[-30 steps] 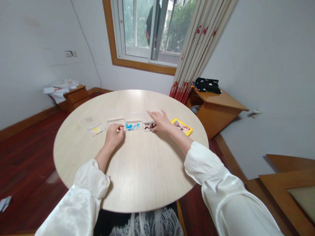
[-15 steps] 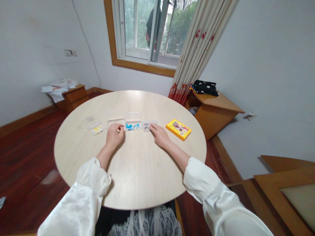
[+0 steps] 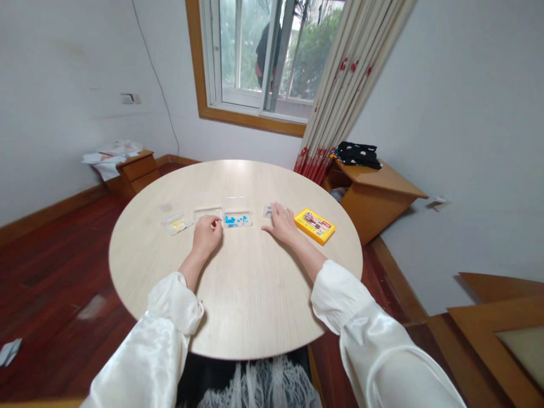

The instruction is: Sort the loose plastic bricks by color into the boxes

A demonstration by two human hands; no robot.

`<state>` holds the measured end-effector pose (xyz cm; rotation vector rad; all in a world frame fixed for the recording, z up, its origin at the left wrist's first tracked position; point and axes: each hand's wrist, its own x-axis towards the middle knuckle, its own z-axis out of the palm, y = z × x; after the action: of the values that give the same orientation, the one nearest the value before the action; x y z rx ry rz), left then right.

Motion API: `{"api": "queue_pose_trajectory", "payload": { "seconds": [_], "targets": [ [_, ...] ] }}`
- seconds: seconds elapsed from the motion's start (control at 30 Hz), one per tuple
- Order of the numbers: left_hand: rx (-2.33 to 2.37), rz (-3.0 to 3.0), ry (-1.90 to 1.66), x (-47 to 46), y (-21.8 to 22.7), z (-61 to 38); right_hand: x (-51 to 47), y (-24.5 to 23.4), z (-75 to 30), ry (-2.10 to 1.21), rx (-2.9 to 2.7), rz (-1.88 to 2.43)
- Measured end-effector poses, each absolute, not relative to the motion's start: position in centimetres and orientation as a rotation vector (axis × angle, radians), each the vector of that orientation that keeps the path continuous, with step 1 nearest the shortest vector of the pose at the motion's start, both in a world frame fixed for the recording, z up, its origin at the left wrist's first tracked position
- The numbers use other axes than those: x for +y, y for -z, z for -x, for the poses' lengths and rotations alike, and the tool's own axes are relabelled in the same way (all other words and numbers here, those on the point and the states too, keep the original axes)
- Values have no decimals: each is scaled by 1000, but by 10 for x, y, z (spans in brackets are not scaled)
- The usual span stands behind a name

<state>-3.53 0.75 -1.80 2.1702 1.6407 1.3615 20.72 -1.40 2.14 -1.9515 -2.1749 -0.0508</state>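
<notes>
My left hand (image 3: 207, 233) rests on the table beside two clear plastic boxes, its fingers curled together in a pinch; whatever they hold, if anything, is too small to make out. One clear box (image 3: 207, 210) behind these fingertips is partly hidden and shows no pieces. The other clear box (image 3: 250, 217), just right of them, has its lid raised and contains small blue pieces (image 3: 235, 220). My right hand (image 3: 282, 223) lies flat, fingers spread, over a small clear packet (image 3: 267, 211) with grey pieces, mostly covered by the hand.
A yellow printed box (image 3: 315, 226) lies right of my right hand. Toward the left is a clear bag (image 3: 173, 225) with yellow pieces. The round table (image 3: 238, 294) has its far edge before a window. Beyond it stand a wooden cabinet (image 3: 382, 184) and a curtain.
My right hand has slid the grey packet to the right, away from the box of blue pieces, and its fingers have spread. The left hand stays pinched near the boxes. The view has shifted slightly.
</notes>
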Motion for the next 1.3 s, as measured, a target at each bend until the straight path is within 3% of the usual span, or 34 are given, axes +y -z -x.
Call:
{"api": "queue_pose_trajectory", "payload": {
  "seconds": [0.17,0.4,0.9,1.07,1.17,1.3],
  "targets": [
    [1658,-2170,-1391,7,18,36,13,-36,-179,13,-2325,1576],
    [1681,-2131,-1462,8,19,39,21,-29,-151,110,-2416,1416],
    [1727,-2067,-1481,5,15,38,-5,-4,-141,186,-2397,1530],
    [1859,-2111,-1542,5,-6,46,-2,3,-142,217,-2330,1561],
    [1822,-2392,-1321,23,-28,57,0,10,-142,196,-2277,1571],
    [1879,-2609,-693,58,-53,75,2,14,-143,165,-2253,1549]
  ]
}}
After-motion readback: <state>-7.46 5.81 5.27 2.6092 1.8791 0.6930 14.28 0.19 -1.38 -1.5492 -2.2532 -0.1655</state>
